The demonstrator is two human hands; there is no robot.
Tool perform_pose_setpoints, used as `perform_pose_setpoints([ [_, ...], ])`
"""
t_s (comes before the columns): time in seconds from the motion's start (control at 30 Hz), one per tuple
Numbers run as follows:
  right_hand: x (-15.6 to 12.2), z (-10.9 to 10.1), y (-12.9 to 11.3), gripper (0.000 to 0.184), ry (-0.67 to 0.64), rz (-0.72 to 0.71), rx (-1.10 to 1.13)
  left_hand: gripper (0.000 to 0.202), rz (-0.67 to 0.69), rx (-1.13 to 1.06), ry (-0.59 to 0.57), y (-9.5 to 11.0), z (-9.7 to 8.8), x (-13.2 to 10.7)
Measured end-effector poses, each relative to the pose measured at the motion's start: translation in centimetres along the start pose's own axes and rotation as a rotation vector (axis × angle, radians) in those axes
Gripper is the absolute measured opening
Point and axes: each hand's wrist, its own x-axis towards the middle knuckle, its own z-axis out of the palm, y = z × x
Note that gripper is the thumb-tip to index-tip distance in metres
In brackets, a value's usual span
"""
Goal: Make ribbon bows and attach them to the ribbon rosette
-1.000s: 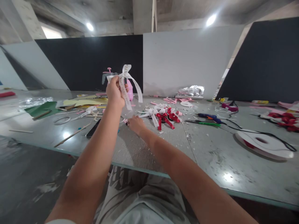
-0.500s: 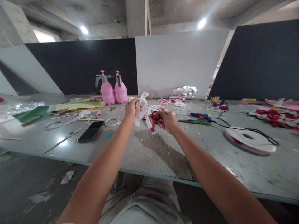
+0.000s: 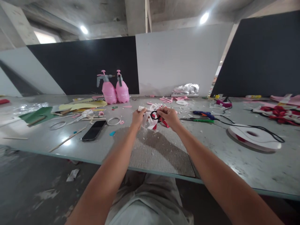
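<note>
My left hand [image 3: 138, 117] is closed on a white printed ribbon [image 3: 147, 121], whose loops hang down beside the fingers. Between thumb and fingers, my right hand [image 3: 169, 116] pinches a small black ring [image 3: 154, 115], held upright right beside the ribbon. Whether the ribbon passes through the ring or only lies against it I cannot tell. Red ribbon pieces [image 3: 165, 123] and white scraps lie on the table just behind and below the hands.
To the left lie a phone [image 3: 94, 130], a white ring [image 3: 113, 121] and a thin stick [image 3: 67, 139]. Two pink spray bottles [image 3: 109, 92] stand behind. On the right are a blue glue gun [image 3: 202, 114], green-handled scissors [image 3: 203, 120] and a ribbon spool [image 3: 254, 137].
My left hand has come down and right, bringing the white ribbon up to the black ring. The right hand has lifted the ring slightly. The view has shifted a little.
</note>
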Motion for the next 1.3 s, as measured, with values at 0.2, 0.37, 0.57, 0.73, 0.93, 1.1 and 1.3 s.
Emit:
perform_pose_setpoints([
  [0.2,0.0,-0.4,0.2,0.029,-0.040,-0.029,0.017,0.026,0.007,0.005,-0.016,0.0,0.2,-0.4],
  [0.37,0.1,-0.3,0.0,0.031,-0.065,0.017,0.067,0.032,0.028,0.002,-0.017,-0.2,0.2,-0.3],
  [0.57,-0.1,-0.4,0.0,0.024,-0.010,-0.134,-0.215,0.033,0.050,0.016,-0.028,-0.2,0.3,-0.6],
  [0.73,0.0,0.0,0.4,0.021,0.061,-0.240,-0.221,0.034,0.054,0.019,-0.072,-0.2,0.6,-0.9],
  [0.93,-0.1,0.3,0.4,0.016,0.107,-0.267,-0.244,0.035,0.065,0.018,-0.119,-0.3,0.9,-1.1],
  [1.1,-0.1,0.1,0.3,0.016,0.100,-0.267,-0.289,0.039,0.068,-0.027,-0.168,0.3,1.1,-1.7],
  [1.3,-0.4,0.1,0.6,0.016,0.143,-0.389,-0.430,0.036,0.092,-0.047,-0.154,0.4,1.2,-1.8],
])
